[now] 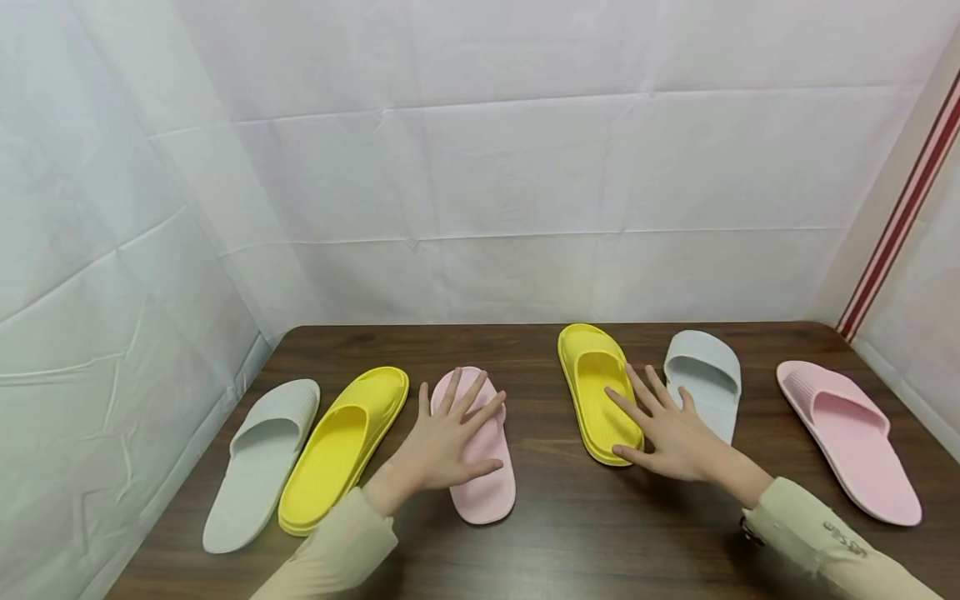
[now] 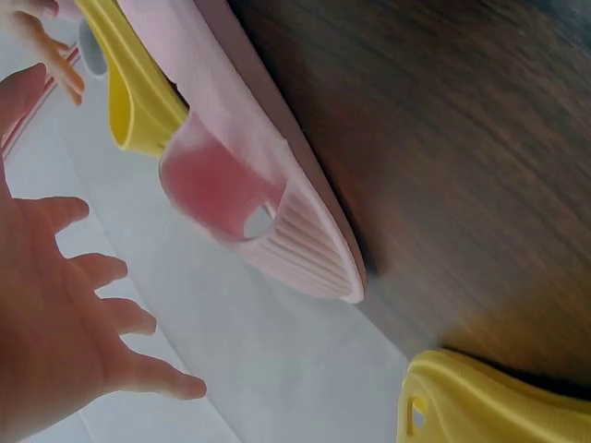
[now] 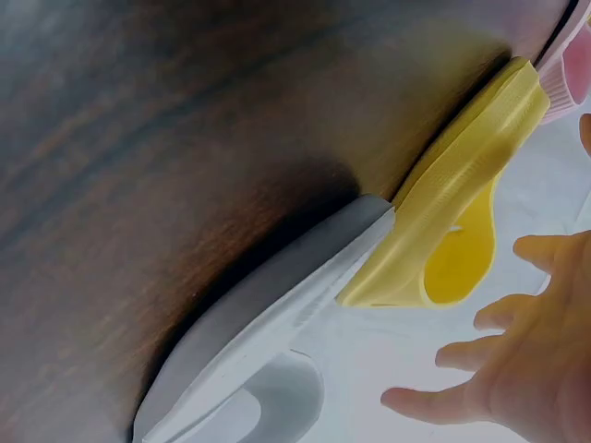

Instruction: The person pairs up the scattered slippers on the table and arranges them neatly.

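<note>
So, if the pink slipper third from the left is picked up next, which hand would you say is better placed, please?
Probably the left hand: it hovers open over that pink slipper, while the right hand hovers farther across, near the rightmost yellow slipper.

The slippers (image 1: 318, 477) are yellow, pink and pale grey, the table (image 1: 570, 533) wood-grained brown.

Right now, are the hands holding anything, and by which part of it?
Nothing is held. The left hand hovers, fingers spread, above a pink slipper; the right hand, fingers also spread, hovers near a yellow slipper.
</note>
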The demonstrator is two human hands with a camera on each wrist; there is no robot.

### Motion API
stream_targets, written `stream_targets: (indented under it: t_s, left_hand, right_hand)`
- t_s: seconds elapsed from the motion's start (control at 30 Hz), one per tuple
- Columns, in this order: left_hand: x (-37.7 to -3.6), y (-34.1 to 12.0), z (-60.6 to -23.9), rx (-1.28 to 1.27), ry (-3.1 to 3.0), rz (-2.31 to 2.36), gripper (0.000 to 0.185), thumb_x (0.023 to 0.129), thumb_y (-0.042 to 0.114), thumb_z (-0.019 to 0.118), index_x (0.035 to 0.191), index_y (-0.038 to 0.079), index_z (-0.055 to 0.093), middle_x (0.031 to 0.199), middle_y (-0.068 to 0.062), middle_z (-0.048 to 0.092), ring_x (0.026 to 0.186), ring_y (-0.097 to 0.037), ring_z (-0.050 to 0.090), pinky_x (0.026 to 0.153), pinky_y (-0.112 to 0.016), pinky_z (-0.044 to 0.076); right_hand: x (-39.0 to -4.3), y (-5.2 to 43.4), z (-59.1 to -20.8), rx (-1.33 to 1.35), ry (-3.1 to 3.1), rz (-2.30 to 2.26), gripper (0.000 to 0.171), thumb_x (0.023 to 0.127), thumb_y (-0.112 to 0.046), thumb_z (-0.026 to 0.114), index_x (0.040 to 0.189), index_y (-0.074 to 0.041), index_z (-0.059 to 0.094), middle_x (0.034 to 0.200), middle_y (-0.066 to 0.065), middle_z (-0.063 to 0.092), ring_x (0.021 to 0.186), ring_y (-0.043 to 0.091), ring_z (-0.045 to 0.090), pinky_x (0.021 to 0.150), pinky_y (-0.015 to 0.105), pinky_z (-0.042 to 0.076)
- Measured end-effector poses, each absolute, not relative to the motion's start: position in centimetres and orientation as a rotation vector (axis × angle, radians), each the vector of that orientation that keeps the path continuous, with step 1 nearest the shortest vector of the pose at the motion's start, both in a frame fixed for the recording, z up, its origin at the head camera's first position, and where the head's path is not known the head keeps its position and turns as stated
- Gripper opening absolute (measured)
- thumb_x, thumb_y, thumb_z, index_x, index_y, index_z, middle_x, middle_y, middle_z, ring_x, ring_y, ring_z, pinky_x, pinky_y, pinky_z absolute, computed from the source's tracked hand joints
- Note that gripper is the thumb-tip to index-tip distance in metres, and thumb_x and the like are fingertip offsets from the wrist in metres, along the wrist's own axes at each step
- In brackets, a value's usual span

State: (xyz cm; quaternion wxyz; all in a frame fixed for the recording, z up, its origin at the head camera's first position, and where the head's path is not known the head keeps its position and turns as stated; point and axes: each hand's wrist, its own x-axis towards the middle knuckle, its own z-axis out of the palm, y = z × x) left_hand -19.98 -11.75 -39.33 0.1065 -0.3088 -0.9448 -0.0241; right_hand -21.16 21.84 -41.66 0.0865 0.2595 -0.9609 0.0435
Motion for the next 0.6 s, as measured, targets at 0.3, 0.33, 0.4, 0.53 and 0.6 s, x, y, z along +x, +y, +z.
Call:
stream_targets:
  t_s: [0.3, 0.33, 0.4, 0.53, 0.6]
  left_hand:
    - [-19.7, -12.9, -38.7, -0.897, -2.776, -0.099, 0.073, 0.080, 0.057, 0.050, 0.142, 0.029, 0.023, 0.150, -0.003, 0.018, 0.138, -0.033, 0.007, 0.097, -0.069, 0.012]
    - [-19.7, -13.1, -38.6, -0.895, -2.777, -0.106, 0.072, 0.080, 0.056, 0.051, 0.142, 0.029, 0.023, 0.150, -0.003, 0.019, 0.139, -0.033, 0.007, 0.097, -0.069, 0.012]
    - [-19.6, -13.5, -38.3, -0.893, -2.773, -0.111, 0.071, 0.081, 0.054, 0.051, 0.141, 0.029, 0.023, 0.149, -0.002, 0.021, 0.138, -0.032, 0.009, 0.097, -0.069, 0.012]
    - [-19.5, -14.2, -37.7, -0.902, -2.745, -0.114, 0.067, 0.082, 0.050, 0.053, 0.140, 0.025, 0.029, 0.147, -0.005, 0.028, 0.137, -0.034, 0.016, 0.096, -0.069, 0.014]
    - [-19.5, -14.5, -37.5, -0.906, -2.736, -0.103, 0.066, 0.082, 0.048, 0.053, 0.139, 0.024, 0.031, 0.145, -0.007, 0.030, 0.135, -0.036, 0.020, 0.096, -0.069, 0.015]
  right_hand:
    - [-21.7, 21.5, -41.4, 0.819, -2.843, 0.141, 0.071, 0.082, -0.058, 0.048, 0.141, -0.024, 0.027, 0.149, 0.016, 0.013, 0.136, 0.038, 0.013, 0.093, 0.068, 0.021]
    - [-21.8, 21.5, -41.4, 0.824, -2.841, 0.141, 0.071, 0.082, -0.057, 0.048, 0.141, -0.024, 0.027, 0.149, 0.016, 0.013, 0.136, 0.038, 0.013, 0.093, 0.068, 0.021]
    - [-22.1, 21.4, -41.2, 0.832, -2.839, 0.133, 0.070, 0.083, -0.056, 0.048, 0.141, -0.023, 0.027, 0.149, 0.015, 0.013, 0.135, 0.038, 0.015, 0.093, 0.067, 0.022]
    - [-22.5, 21.3, -40.8, 0.835, -2.848, 0.116, 0.070, 0.084, -0.056, 0.046, 0.141, -0.023, 0.026, 0.150, 0.013, 0.013, 0.135, 0.037, 0.016, 0.094, 0.066, 0.022]
    - [-22.6, 21.2, -40.7, 0.838, -2.840, 0.113, 0.069, 0.084, -0.056, 0.046, 0.141, -0.022, 0.026, 0.150, 0.013, 0.014, 0.135, 0.037, 0.018, 0.094, 0.066, 0.022]
